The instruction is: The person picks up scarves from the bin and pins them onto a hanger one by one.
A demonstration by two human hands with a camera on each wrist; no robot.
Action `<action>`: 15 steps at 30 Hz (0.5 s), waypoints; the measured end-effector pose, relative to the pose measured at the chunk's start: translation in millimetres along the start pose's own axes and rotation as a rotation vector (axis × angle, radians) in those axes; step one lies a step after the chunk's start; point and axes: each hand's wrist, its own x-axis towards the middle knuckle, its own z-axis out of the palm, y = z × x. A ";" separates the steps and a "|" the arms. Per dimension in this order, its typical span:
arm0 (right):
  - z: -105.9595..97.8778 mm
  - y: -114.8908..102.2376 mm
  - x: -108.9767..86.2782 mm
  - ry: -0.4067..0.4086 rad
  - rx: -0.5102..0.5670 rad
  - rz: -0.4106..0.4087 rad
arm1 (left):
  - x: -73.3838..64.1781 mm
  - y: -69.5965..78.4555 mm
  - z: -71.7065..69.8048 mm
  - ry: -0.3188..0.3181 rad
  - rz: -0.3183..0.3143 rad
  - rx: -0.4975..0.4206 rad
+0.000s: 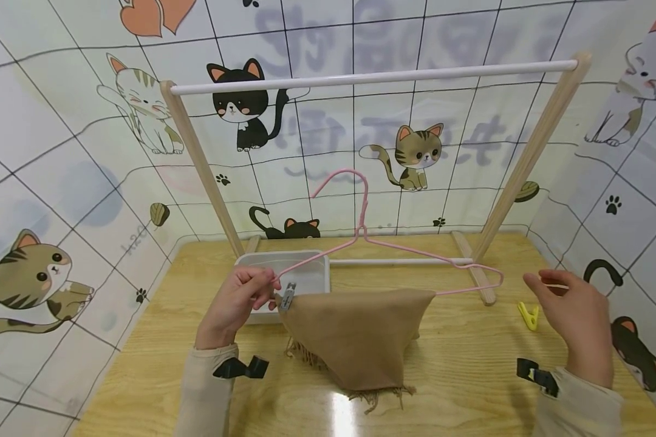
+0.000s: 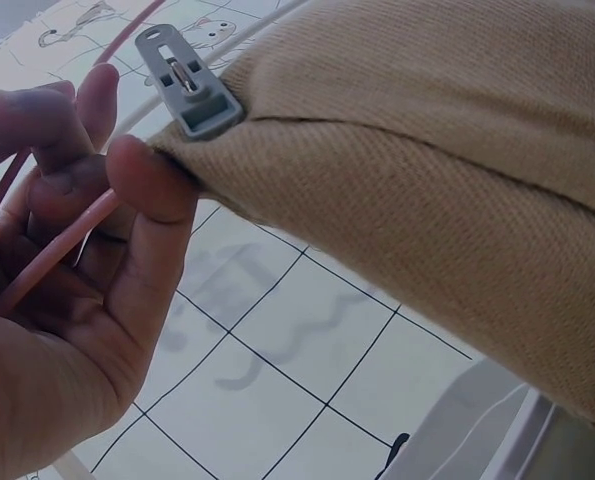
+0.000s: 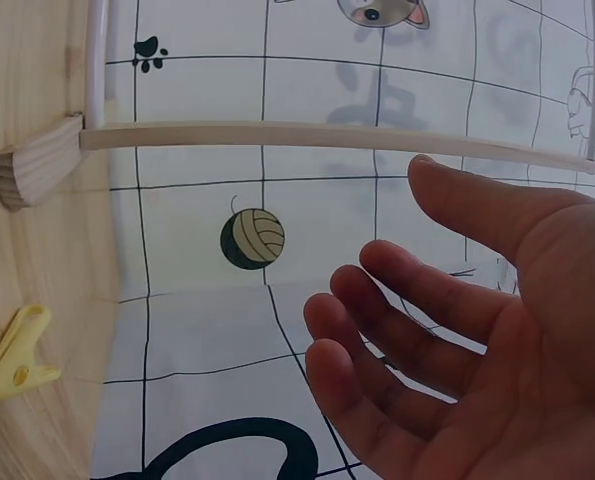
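My left hand [image 1: 239,301] grips the left end of a pink wire hanger [image 1: 364,209], which stands upright above the table with its hook up. Over the hanger's bottom bar drapes a brown fringed scarf [image 1: 355,334], bunched toward the left side. A grey clothespin [image 1: 288,296] clamps the scarf's left corner; in the left wrist view my fingertips [image 2: 147,180] sit right by that corner. My right hand [image 1: 576,309] is in the air off the hanger's right end, fingers loosely bent and holding nothing. Close to it, a yellow clothespin [image 1: 530,315] lies on the table.
A rack with a white top rail [image 1: 382,77] and wooden posts stands at the back of the wooden table [image 1: 147,364]. Behind the left hand is a grey-white plastic bin [image 1: 311,261], partly hidden. Cat-printed walls close in the back and both sides.
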 end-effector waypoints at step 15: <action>8.5 11.9 7.1 -0.028 -0.032 0.013 | 0.3 -0.2 0.3 -0.007 0.006 0.018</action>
